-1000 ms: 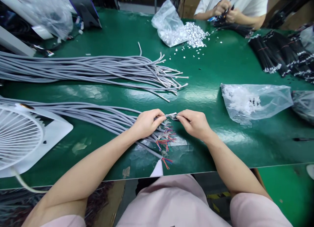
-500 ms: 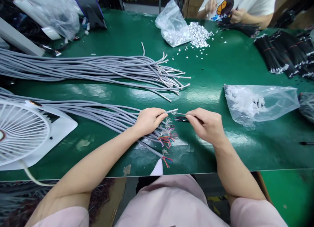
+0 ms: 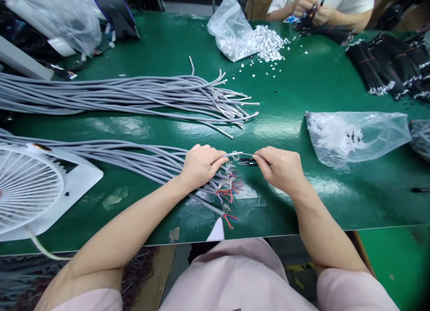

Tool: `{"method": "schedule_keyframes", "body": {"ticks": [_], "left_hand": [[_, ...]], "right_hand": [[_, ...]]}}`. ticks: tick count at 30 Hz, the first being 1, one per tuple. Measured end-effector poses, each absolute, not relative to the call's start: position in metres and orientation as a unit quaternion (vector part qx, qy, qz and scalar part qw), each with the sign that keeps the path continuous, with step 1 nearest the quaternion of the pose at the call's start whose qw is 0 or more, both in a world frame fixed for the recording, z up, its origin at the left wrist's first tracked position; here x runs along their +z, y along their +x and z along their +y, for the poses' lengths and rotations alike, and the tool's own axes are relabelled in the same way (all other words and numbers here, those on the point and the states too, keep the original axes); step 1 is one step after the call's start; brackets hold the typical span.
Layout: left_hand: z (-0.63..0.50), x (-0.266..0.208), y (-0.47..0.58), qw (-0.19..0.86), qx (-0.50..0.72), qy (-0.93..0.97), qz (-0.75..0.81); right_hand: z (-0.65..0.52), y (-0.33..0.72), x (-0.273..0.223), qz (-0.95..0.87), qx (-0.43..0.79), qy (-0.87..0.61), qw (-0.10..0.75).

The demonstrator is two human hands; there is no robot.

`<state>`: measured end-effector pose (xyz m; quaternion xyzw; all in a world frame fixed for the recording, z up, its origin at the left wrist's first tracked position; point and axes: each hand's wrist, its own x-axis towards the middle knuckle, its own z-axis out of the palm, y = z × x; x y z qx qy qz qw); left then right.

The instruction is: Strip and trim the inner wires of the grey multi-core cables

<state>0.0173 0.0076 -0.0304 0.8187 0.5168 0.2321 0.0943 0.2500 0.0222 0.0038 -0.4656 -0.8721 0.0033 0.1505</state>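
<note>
Between the thumb and fingers of my left hand (image 3: 202,164), closed, is a grey cable (image 3: 230,155) with its stripped end pointing right. Frayed silvery shielding strands hang at that end. My right hand (image 3: 280,168) is closed on a thin, pale pointed tool (image 3: 247,154), whose tip meets the cable end. Just below it shows a black pointed tool (image 3: 247,162); whether my right hand also holds this is unclear. Under my left hand lies a bundle of grey cables (image 3: 148,161), several with red and blue inner wires (image 3: 226,193) spread out.
A second grey cable bundle (image 3: 134,94) lies farther back. A white fan (image 3: 80,172) stands at left. Plastic bags with small white parts (image 3: 336,134) and silvery bits (image 3: 231,38) rest on the green table. Black wire bundles (image 3: 369,69) lie near another person's hands (image 3: 314,9).
The thin tool's tip has come against the stripped cable end, and my hands have shifted slightly left. The view has moved a little. Across the table, the other person's hands have come closer together.
</note>
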Motion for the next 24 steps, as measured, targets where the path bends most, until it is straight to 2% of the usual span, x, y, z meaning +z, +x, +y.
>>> {"method": "schedule_keyframes", "body": {"ticks": [5, 15, 18, 21, 24], "left_hand": [[0.006, -0.029, 0.017, 0.086, 0.226, 0.822, 0.516], [0.006, -0.032, 0.016, 0.094, 0.234, 0.821, 0.512], [0.008, -0.034, 0.018, 0.098, 0.235, 0.816, 0.519], [0.011, -0.035, 0.021, 0.126, 0.226, 0.804, 0.536], [0.012, -0.033, 0.023, 0.177, 0.245, 0.774, 0.557]], "right_hand": [[0.021, 0.246, 0.002, -0.876, 0.032, -0.456, 0.151], [0.025, 0.231, -0.017, -0.852, 0.155, -0.448, 0.221], [0.015, 0.221, -0.003, -0.816, 0.243, -0.443, 0.281], [0.001, 0.217, 0.018, -0.821, 0.351, -0.328, 0.31], [0.003, 0.227, 0.025, -0.81, 0.32, -0.344, 0.351]]}}
